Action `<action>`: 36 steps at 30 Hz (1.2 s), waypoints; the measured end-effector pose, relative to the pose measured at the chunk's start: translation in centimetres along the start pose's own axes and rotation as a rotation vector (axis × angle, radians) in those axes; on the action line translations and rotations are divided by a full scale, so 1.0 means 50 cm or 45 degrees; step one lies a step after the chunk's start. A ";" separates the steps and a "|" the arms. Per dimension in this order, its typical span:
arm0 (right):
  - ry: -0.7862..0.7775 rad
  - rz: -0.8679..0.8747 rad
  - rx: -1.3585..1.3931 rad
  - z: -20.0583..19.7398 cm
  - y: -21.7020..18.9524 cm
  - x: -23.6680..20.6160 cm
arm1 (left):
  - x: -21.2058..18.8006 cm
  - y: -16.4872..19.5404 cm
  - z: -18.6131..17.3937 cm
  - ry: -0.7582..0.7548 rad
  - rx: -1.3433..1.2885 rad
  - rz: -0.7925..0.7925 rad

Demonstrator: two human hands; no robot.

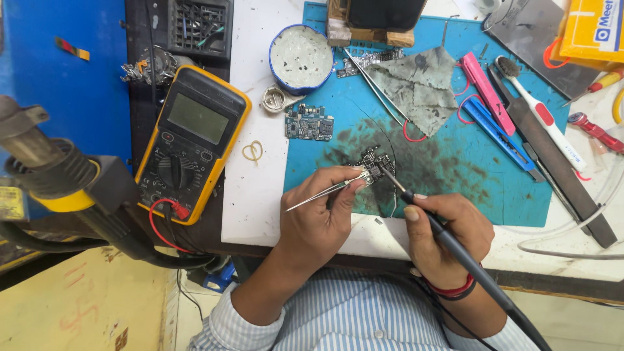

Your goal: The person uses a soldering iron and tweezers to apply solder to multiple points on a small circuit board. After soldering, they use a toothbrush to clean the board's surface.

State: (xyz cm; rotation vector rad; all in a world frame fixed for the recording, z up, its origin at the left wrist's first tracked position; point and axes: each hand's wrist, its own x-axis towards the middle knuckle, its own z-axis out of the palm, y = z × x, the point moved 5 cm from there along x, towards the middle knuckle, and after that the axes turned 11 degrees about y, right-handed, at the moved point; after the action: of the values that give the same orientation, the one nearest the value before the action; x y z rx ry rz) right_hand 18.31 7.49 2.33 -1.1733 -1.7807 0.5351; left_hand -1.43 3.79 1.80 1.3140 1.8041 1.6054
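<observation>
My left hand (322, 211) grips thin metal tweezers (318, 194), their tips resting on a small dark circuit board (375, 162) that lies on a stained blue work mat (468, 156). My right hand (442, 231) holds a black soldering iron (455, 250) like a pen, and its fine tip touches the same board from the right. The iron's cable runs off toward the lower right.
A yellow multimeter (192, 140) with red and black leads sits left of the mat. A second circuit board (309, 122), a round blue tin (301, 57), a grey cloth (419, 84), pink and blue tools, a toothbrush (543, 117) and screwdrivers lie around. A hot-air nozzle (45, 162) stands at far left.
</observation>
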 end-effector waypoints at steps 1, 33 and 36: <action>-0.002 -0.015 0.006 0.001 0.000 0.001 | 0.000 -0.002 0.001 0.003 -0.007 -0.003; -0.005 0.282 0.075 -0.061 0.020 0.003 | 0.200 -0.038 -0.094 0.340 0.157 0.204; 0.036 0.317 0.092 -0.053 0.044 -0.017 | 0.201 -0.036 -0.093 0.313 0.179 0.214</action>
State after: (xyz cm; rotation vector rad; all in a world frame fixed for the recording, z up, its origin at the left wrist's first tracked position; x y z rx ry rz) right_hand 21.80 7.41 1.61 -1.3534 -1.5870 0.7185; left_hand -10.64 9.67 4.27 1.4146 2.0302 1.8270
